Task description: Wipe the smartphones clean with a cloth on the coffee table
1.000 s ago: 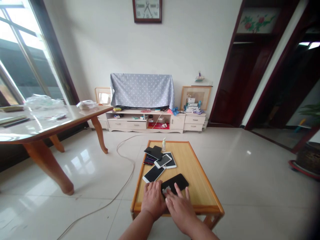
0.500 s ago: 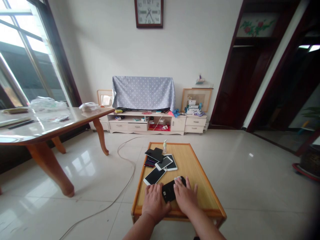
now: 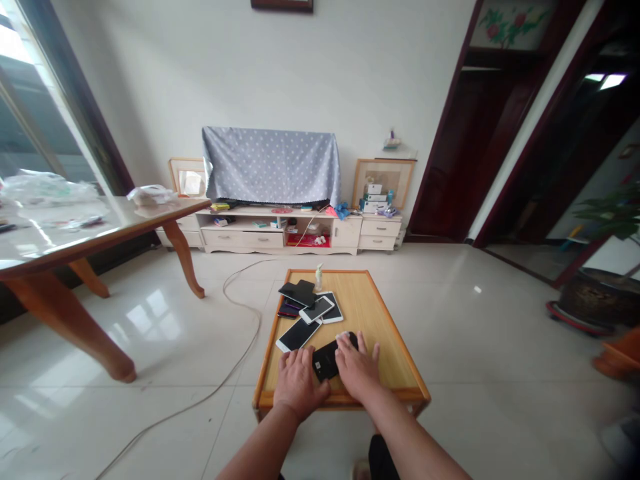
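Left hand (image 3: 301,385) holds black phone (image 3: 327,362) at left, likely against sliding. Right hand (image 3: 358,368), fingers spread, presses white wipe (image 3: 342,335) on far end.

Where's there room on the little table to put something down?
Big bare patch: from the phone pile and bottle to the little table's right rim. Smaller one: between the right hand and that rim. Crowded: the left side, where phones overlap, and the front, around the left hand and black phone.
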Action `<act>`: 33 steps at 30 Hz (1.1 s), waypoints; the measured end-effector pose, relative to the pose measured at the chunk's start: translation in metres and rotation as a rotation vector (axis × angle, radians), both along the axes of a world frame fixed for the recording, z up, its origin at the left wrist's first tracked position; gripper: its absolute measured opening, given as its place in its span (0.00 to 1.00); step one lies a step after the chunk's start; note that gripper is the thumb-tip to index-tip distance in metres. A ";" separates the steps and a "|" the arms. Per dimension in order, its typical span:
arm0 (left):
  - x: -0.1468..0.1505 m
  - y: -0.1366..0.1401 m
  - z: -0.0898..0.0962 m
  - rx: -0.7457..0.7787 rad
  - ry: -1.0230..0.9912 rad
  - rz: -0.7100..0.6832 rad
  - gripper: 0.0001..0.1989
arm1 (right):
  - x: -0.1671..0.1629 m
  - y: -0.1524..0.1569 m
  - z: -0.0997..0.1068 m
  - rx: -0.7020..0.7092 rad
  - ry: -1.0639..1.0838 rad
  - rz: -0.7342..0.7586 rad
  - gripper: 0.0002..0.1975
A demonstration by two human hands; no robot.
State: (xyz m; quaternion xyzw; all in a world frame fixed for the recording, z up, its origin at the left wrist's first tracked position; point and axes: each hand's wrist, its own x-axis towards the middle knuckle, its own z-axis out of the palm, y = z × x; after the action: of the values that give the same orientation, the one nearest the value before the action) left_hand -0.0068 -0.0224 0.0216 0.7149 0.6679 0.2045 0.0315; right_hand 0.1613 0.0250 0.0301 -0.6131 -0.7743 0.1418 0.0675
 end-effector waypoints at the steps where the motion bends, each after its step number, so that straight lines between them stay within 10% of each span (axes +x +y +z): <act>1: 0.000 0.000 0.000 0.003 -0.003 0.001 0.29 | -0.003 -0.006 -0.002 0.010 0.018 0.080 0.27; 5: 0.001 0.000 0.000 0.007 -0.009 -0.005 0.25 | -0.005 -0.017 -0.005 0.032 0.053 0.265 0.26; 11: 0.002 0.001 0.000 0.019 0.003 -0.014 0.31 | 0.017 0.006 0.002 -0.005 0.013 -0.090 0.28; 17: 0.000 0.002 -0.002 -0.012 0.004 -0.014 0.28 | 0.004 -0.037 -0.007 0.027 0.095 0.246 0.26; 24: 0.003 0.000 0.005 -0.012 0.013 -0.029 0.28 | 0.009 -0.017 0.004 -0.021 0.063 0.063 0.28; 33: 0.001 0.000 0.001 -0.042 0.047 -0.030 0.26 | -0.013 -0.049 0.010 0.005 0.135 0.292 0.27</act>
State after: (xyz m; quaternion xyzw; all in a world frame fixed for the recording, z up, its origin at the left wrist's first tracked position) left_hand -0.0060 -0.0220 0.0221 0.7285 0.6620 0.1730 0.0337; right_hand 0.1478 -0.0237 0.0399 -0.4829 -0.8492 0.1891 0.0995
